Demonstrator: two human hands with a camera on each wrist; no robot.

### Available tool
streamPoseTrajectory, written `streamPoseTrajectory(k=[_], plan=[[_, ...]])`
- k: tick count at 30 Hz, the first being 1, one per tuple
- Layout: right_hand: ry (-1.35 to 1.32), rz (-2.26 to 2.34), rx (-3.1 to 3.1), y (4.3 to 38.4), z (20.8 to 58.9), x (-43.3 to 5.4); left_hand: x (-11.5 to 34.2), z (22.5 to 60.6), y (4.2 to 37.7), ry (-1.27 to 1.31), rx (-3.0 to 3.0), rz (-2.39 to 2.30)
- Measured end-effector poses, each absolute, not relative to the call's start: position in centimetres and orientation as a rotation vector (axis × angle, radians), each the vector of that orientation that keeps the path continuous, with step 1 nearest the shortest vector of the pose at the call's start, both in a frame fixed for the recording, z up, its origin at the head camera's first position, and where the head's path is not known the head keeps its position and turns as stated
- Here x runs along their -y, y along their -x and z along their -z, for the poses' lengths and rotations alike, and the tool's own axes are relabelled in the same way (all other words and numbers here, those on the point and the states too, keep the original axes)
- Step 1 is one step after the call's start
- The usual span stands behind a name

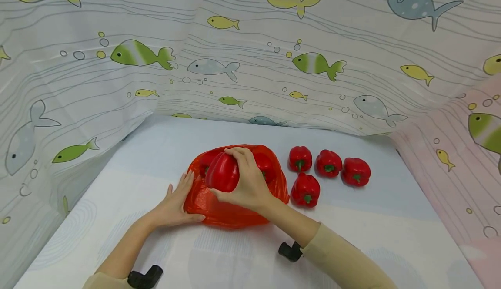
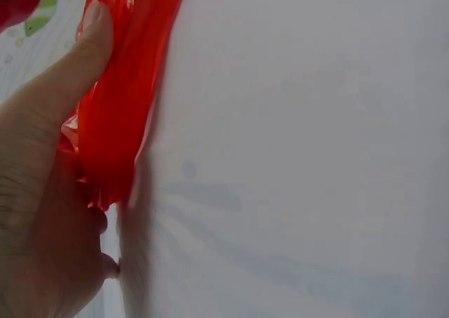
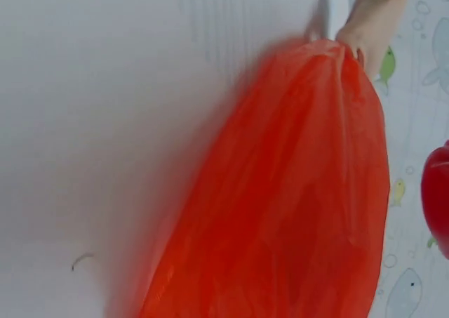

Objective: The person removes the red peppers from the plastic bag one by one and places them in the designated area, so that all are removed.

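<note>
Over the open mouth of a red plastic bag (image 1: 235, 217), my right hand (image 1: 250, 184) grips a red bell pepper (image 1: 224, 173) between thumb and fingers. The right wrist view shows this bell pepper (image 3: 436, 202) only partly, at its right edge. My left hand (image 1: 174, 204) rests against the bag's left side, fingers spread and fairly straight, thumb along the front. In the left wrist view the left thumb (image 2: 95, 41) lies on the bag (image 2: 123, 114). Inside the bag another bell pepper (image 1: 264, 162) shows beyond my right hand; more red shows at the left, partly covered.
Several red bell peppers stand to the right of the bag, the closest one (image 1: 306, 191) near its rim and the farthest (image 1: 355, 171) at the right. A pale patterned cloth (image 1: 352, 232) covers the table. A fish-print curtain (image 1: 250, 41) hangs behind and at both sides.
</note>
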State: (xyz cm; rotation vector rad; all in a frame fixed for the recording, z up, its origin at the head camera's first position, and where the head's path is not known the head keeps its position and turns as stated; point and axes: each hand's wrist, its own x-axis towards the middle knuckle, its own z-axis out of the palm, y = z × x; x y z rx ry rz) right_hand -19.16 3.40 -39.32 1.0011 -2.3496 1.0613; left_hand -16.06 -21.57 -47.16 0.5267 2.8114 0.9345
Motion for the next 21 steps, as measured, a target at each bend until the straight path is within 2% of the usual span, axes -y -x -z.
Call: streamPoseTrajectory(k=[21], plan=[[-1.042,-1.098,2.214,19.2,37.9,-6.5,21.7,47.1,15.9,-0.551,-2.812,-0.961]])
